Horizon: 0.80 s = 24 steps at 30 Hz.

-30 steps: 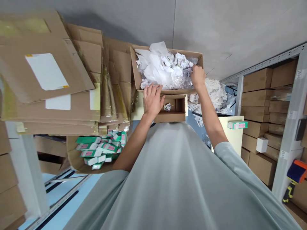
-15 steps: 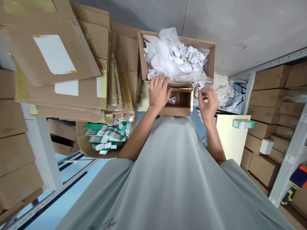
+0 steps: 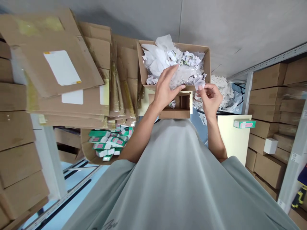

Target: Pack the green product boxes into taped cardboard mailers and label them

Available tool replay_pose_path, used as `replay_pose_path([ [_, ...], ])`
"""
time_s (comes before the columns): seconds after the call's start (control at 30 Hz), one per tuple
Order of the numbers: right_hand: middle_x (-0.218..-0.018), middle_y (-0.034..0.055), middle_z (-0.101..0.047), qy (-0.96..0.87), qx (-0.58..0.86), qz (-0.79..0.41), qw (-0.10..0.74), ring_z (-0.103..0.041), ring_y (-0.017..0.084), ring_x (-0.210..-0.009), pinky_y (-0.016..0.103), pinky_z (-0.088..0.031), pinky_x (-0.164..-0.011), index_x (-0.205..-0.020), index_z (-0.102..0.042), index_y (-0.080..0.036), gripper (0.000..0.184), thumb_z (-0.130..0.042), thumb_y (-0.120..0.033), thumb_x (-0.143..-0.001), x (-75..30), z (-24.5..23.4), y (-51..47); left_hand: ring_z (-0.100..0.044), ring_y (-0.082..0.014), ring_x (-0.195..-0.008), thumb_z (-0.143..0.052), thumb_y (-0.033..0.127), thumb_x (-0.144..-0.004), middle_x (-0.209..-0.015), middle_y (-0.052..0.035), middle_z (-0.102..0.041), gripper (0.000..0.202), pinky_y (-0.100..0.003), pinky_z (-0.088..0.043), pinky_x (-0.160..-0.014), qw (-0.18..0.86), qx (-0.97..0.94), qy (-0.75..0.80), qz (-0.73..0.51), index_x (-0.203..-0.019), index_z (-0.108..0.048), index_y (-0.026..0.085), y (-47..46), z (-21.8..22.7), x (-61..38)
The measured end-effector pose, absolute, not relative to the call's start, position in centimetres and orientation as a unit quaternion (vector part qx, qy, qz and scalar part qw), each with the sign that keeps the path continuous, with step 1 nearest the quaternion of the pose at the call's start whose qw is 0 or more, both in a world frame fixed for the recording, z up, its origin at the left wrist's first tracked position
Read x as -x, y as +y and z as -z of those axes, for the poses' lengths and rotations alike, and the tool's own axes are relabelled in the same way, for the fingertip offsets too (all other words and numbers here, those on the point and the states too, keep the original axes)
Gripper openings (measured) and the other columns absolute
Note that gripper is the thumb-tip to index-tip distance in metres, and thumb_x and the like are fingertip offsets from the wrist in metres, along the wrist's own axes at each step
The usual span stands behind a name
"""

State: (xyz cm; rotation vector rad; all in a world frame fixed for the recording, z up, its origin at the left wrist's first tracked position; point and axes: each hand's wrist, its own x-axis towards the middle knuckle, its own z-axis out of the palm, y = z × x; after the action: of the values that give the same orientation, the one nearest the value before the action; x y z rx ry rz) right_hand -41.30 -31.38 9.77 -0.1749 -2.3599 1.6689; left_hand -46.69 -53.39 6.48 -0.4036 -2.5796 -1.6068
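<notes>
Brown cartons: stacked at the far left, beside a pale upright post.
Flattened cardboard: a thick pile right of the post, its top sheet slanting and bearing yellowish tape and a white label; more folded pieces stand at its right.
Bin: brown, below the pile, with green and white packs lying in it every which way, some showing a pink patch.
Left hand: over the near side of the big box, thumb spread well apart from the fingers, nothing seen between them; whether it touches the box or its contents, I cannot tell.
Big box: open, full of crumpled white paper, clear plastic and thin white sheets, one poking above the far rim.
Small box: open, just on the body's side of the big box, with a paper wad inside toward the left.
Paper piece: creased, white, in the right fingertips at the big box's near right corner.
Right hand: thumb and forefinger clamped on the paper piece, the other fingers curled.
Paper scraps: a loose white heap right of the big box.
Board: pale yellow, with a single green pack at its upper right edge.
Shelf: grey-framed, cartons stacked behind the frame, a small white box among them.
</notes>
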Motion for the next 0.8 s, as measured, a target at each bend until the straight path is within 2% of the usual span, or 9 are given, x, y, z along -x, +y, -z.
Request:
replay_pose_path([
  [0.07, -0.091, -0.001, -0.073, -0.794, 0.054, -0.596, 0.108, -0.08, 0.018, -0.085, 0.033, -0.072, -0.078, -0.108, -0.072, -0.026, 0.044, -0.074, -0.07, -0.106, 41.4, -10.1, -31.3, -0.072, -0.0302, -0.142, -0.071, 0.061, -0.109, -0.143, -0.0074, -0.078, 0.043, -0.047, -0.056, -0.126, 0.045, 0.125, -0.826, 0.548, -0.139, -0.077, 0.032, -53.2, -7.8, 46.8],
  [0.17, -0.085, -0.002, -0.074, -0.774, 0.067, -0.621, 0.105, -0.081, 0.019, -0.08, 0.033, -0.072, -0.076, -0.105, -0.071, -0.026, 0.045, -0.078, -0.07, -0.102, 41.2, -11.0, -30.9, -0.08, -0.0253, -0.122, -0.068, 0.056, -0.112, -0.12, -0.0051, -0.084, 0.034, -0.04, -0.062, -0.115, 0.062, 0.085, -0.818, 0.565, -0.118, -0.083, 0.026, -54.3, -9.0, 46.2],
  [0.33, -0.074, -0.0049, -0.071, -0.771, 0.094, -0.622, 0.105, -0.077, 0.016, -0.066, 0.029, -0.067, -0.066, -0.098, -0.067, -0.026, 0.048, -0.084, -0.071, -0.096, 40.0, -12.4, -29.7, -0.081, -0.0221, -0.111, -0.076, 0.047, -0.108, -0.113, -0.0035, -0.086, 0.025, -0.035, -0.064, -0.104, 0.029, 0.028, -0.827, 0.561, -0.112, -0.083, 0.023, -59.0, -9.3, 44.4],
  [0.47, -0.075, -0.0054, -0.07, -0.804, 0.084, -0.587, 0.032, -0.073, 0.015, -0.063, 0.026, -0.061, -0.062, -0.096, -0.065, -0.026, 0.047, -0.084, -0.069, -0.096, 38.8, -11.2, -29.1, -0.081, -0.0236, -0.108, -0.079, 0.036, -0.104, -0.112, -0.0038, -0.088, 0.016, -0.036, -0.064, -0.103, -0.057, 0.028, -0.838, 0.542, -0.109, -0.085, 0.022, -61.4, -7.9, 42.6],
  [0.57, -0.087, -0.0018, -0.076, -0.859, 0.039, -0.508, -0.06, -0.072, 0.016, -0.069, 0.028, -0.06, -0.068, -0.1, -0.068, -0.025, 0.035, -0.076, -0.059, -0.103, 38.2, -9.1, -29.4, -0.081, -0.0252, -0.111, -0.075, 0.026, -0.103, -0.114, -0.0038, -0.088, 0.013, -0.039, -0.063, -0.108, -0.108, 0.05, -0.853, 0.509, -0.108, -0.086, 0.024, -60.4, -5.7, 41.2],
  [0.67, -0.105, 0.0062, -0.081, -0.926, -0.009, -0.355, -0.129, -0.074, 0.02, -0.082, 0.033, -0.061, -0.084, -0.108, -0.073, -0.023, 0.02, -0.064, -0.04, -0.11, 38.2, -7.3, -30.5, -0.078, -0.0266, -0.12, -0.066, 0.019, -0.105, -0.119, -0.005, -0.087, 0.022, -0.043, -0.059, -0.115, -0.125, 0.074, -0.872, 0.467, -0.11, -0.086, 0.026, -57.8, -2.5, 40.4],
  [0.8, -0.129, 0.0162, -0.079, -0.961, -0.048, -0.165, -0.216, -0.077, 0.029, -0.107, 0.037, -0.058, -0.093, -0.128, -0.075, -0.018, 0.028, -0.05, -0.026, -0.116, 39.2, -5.6, -32.6, -0.074, -0.0269, -0.132, -0.058, 0.015, -0.107, -0.135, -0.008, -0.083, 0.031, -0.046, -0.056, -0.123, -0.16, 0.101, -0.878, 0.439, -0.122, -0.083, 0.025, -55.1, 1.8, 40.4],
])
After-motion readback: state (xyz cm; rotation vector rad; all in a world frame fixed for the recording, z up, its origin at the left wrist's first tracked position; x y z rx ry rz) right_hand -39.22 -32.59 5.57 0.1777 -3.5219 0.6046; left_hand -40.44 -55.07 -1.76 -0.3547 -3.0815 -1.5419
